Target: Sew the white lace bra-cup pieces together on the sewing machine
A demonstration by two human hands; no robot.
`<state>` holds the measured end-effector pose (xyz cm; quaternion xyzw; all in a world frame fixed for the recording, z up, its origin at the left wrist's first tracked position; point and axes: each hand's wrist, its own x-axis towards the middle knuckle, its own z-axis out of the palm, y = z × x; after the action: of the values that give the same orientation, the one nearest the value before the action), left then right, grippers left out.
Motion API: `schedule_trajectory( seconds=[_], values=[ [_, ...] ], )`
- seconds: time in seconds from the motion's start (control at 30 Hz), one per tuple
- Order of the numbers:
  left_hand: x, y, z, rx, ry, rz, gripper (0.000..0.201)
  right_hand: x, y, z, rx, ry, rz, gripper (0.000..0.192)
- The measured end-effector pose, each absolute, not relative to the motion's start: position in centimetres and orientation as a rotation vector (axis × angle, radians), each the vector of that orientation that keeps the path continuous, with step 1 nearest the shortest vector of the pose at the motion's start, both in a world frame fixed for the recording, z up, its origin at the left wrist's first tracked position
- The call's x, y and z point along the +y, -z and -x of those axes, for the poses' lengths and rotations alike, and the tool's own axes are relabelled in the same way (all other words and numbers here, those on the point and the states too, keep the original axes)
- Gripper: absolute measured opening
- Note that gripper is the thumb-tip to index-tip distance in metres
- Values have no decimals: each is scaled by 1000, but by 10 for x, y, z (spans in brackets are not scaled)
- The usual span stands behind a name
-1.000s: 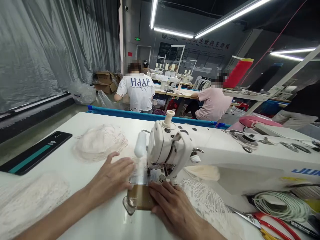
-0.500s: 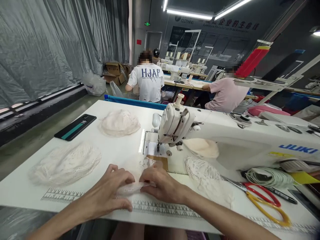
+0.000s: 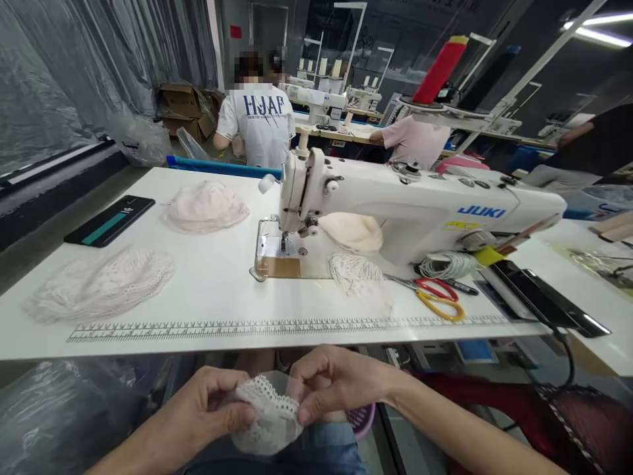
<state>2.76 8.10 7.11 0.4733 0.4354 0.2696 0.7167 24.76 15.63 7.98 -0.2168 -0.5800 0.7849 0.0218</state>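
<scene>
Both my hands hold a small white lace piece (image 3: 267, 412) over my lap, below the front edge of the white table (image 3: 208, 284). My left hand (image 3: 208, 406) pinches its left side and my right hand (image 3: 336, 382) pinches its upper right edge. The white JUKI sewing machine (image 3: 395, 204) stands on the table beyond, with its needle plate (image 3: 277, 254) bare. A printed ruler (image 3: 277, 328) runs along the table's front edge.
Lace piles lie at the left (image 3: 101, 284), back (image 3: 205, 206) and by the machine (image 3: 359, 277). Red and yellow scissors (image 3: 435, 297), a coil of cord (image 3: 448, 264) and a dark phone (image 3: 109, 220) lie on the table. Two people sit working behind.
My hands have drawn the lace piece from the machine's needle, across the table's front edge and down to my lap. The view has pulled back and tilted down.
</scene>
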Motion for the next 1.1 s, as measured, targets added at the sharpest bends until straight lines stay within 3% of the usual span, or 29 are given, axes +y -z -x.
schedule_trajectory(
  seconds=[0.17, 0.4, 0.63, 1.1],
  values=[
    [67, -66, -36, 1077, -494, -1074, 44, 134, -59, -254, -1853, -2241, 680, 39],
    [60, -61, -52, 1144, -489, -1133, 23, 121, -46, -263, -1847, -2235, 727, 40],
    [59, -65, -55, 1248, -425, -1303, 14, 112, -33, -255, -1865, -2063, 847, 34],
    [51, -43, -55, 1394, -359, -1402, 20, 107, -35, -251, -2084, -1767, 825, 26]
  ],
)
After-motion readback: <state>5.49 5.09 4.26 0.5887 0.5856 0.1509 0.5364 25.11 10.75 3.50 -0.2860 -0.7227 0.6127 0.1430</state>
